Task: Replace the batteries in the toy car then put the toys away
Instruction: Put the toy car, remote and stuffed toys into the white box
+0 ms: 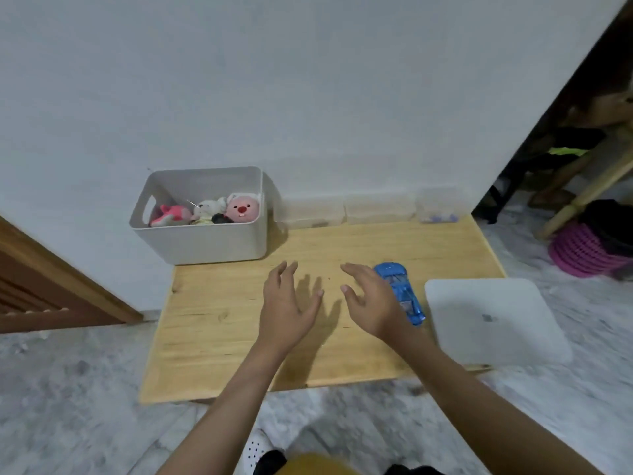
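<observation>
A blue toy car (402,294) lies on the low wooden table (222,337), right of centre, partly hidden behind my right hand (371,299). That hand hovers just left of the car with fingers spread and relaxed, holding nothing. My left hand (289,301) hovers over the table's middle, fingers also spread and empty. A white bin (202,246) stands at the table's back left against the wall and holds several plush toys, among them a pink round-faced one (241,209).
A white flat lid (493,320) lies on the table's right front corner. Three clear plastic boxes (376,209) line the wall at the back. A wooden door stands at left. At right, a wooden rack and a pink basket (582,252) sit on the marble floor.
</observation>
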Tool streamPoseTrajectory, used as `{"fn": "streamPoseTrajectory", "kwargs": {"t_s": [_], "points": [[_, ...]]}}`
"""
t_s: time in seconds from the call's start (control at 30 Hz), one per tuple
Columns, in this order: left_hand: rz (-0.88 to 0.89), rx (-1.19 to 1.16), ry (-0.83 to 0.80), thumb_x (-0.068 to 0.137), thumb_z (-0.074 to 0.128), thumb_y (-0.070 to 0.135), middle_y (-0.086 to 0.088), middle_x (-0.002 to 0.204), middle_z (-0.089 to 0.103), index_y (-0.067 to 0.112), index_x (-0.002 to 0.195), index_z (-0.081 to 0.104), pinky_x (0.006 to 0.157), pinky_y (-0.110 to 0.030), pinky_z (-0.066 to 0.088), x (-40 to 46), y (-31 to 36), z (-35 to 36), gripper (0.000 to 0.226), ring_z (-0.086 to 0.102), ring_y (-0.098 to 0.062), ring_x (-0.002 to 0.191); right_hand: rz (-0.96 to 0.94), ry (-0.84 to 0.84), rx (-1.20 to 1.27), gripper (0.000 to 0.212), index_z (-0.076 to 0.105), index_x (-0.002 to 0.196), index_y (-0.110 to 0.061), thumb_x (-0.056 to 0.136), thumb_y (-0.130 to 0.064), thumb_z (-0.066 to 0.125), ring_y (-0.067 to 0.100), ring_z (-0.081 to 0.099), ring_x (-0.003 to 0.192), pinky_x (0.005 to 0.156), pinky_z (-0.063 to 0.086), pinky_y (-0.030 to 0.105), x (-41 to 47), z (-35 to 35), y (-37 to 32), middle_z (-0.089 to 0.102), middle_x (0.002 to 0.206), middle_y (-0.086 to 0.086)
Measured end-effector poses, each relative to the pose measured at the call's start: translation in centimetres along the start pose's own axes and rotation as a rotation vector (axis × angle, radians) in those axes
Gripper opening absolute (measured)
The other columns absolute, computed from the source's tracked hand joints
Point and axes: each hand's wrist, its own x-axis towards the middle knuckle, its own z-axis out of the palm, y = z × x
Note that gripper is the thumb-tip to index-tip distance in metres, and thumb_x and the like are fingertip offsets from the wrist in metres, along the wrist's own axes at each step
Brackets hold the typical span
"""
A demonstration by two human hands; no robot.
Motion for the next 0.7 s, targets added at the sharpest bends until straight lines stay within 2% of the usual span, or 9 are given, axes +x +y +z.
{"fn": "streamPoseTrajectory", "kwargs": {"t_s": [0.1, 0.2, 0.27, 0.37, 0.47, 0.53, 0.6, 0.7], "points": [[-0.025, -0.020, -0.063, 0.085, 0.064, 0.040, -0.008, 0.143, 0.036, 0.010, 0.138, 0.041, 0.102, -0.022, 0.026, -3.0, 4.3, 5.8, 0.066, 0.031, -0.019, 0.135, 0.034, 0.060, -0.006, 0.037, 0.060, 0.120, -0.001, 0.087, -0.018, 0.057, 0.026, 0.061, 0.110, 0.095, 0.045, 0.029, -4.2, -4.8, 5.6, 0.065, 0.117, 0.014], [-0.080, -0.066, -0.154, 0.082, 0.060, 0.048, -0.008, 0.141, 0.037, 0.011, 0.138, 0.040, 0.102, -0.024, 0.029, -5.7, 8.3, 11.2, 0.070, 0.033, -0.019, 0.133, 0.067, 0.064, -0.044, 0.037, 0.061, 0.116, 0.003, 0.082, -0.012, 0.059, 0.030, 0.064, 0.103, 0.090, 0.051, 0.037, -8.0, -9.4, 11.5, 0.067, 0.110, 0.017], [-0.097, -0.058, -0.200, 0.082, 0.060, 0.048, -0.007, 0.138, 0.038, 0.011, 0.136, 0.041, 0.099, -0.026, 0.035, -7.3, 10.1, 14.3, 0.069, 0.037, -0.020, 0.130, 0.137, 0.049, -0.099, 0.038, 0.059, 0.119, 0.001, 0.083, -0.009, 0.062, 0.031, 0.060, 0.110, 0.095, 0.049, 0.042, -10.3, -12.0, 15.3, 0.065, 0.116, 0.016], [-0.155, -0.068, -0.217, 0.084, 0.065, 0.037, -0.005, 0.143, 0.026, 0.016, 0.134, 0.043, 0.095, -0.026, 0.039, -9.3, 12.8, 17.7, 0.058, 0.038, -0.019, 0.128, 0.304, 0.020, -0.145, 0.044, 0.054, 0.126, -0.001, 0.084, -0.014, 0.064, 0.034, 0.052, 0.120, 0.102, 0.038, 0.043, -13.3, -15.3, 20.1, 0.059, 0.124, 0.016], [-0.167, 0.015, -0.087, 0.084, 0.065, 0.028, -0.010, 0.143, 0.024, 0.014, 0.129, 0.048, 0.083, -0.024, 0.040, -10.1, 15.3, 19.9, 0.050, 0.040, -0.022, 0.122, 0.474, -0.032, -0.194, 0.058, 0.045, 0.134, -0.002, 0.083, -0.020, 0.068, 0.036, 0.039, 0.128, 0.107, 0.026, 0.043, -14.6, -18.2, 23.4, 0.049, 0.132, 0.018], [-0.199, 0.113, -0.036, 0.081, 0.065, 0.024, -0.016, 0.144, 0.024, 0.011, 0.127, 0.049, 0.083, -0.034, 0.047, -10.1, 16.2, 21.1, 0.050, 0.034, -0.031, 0.125, 0.539, -0.069, -0.220, 0.066, 0.040, 0.138, -0.004, 0.083, -0.025, 0.069, 0.034, 0.030, 0.133, 0.109, 0.020, 0.041, -14.9, -19.6, 25.1, 0.042, 0.137, 0.019], [-0.189, 0.195, -0.032, 0.079, 0.066, 0.021, -0.023, 0.143, 0.027, 0.008, 0.123, 0.050, 0.085, -0.045, 0.048, -10.0, 16.4, 22.2, 0.048, 0.033, -0.038, 0.123, 0.593, -0.086, -0.253, 0.072, 0.036, 0.141, -0.011, 0.082, -0.034, 0.069, 0.035, 0.024, 0.134, 0.110, 0.019, 0.042, -14.7, -20.2, 26.3, 0.033, 0.142, 0.020], [-0.085, 0.244, -0.103, 0.082, 0.063, 0.020, -0.021, 0.133, 0.041, 0.005, 0.121, 0.054, 0.083, -0.041, 0.049, -10.1, 16.3, 23.4, 0.043, 0.041, -0.036, 0.116, 0.659, -0.077, -0.276, 0.080, 0.030, 0.143, -0.021, 0.077, -0.044, 0.069, 0.037, 0.019, 0.135, 0.111, 0.020, 0.046, -14.3, -20.3, 27.2, 0.021, 0.147, 0.017]]}}
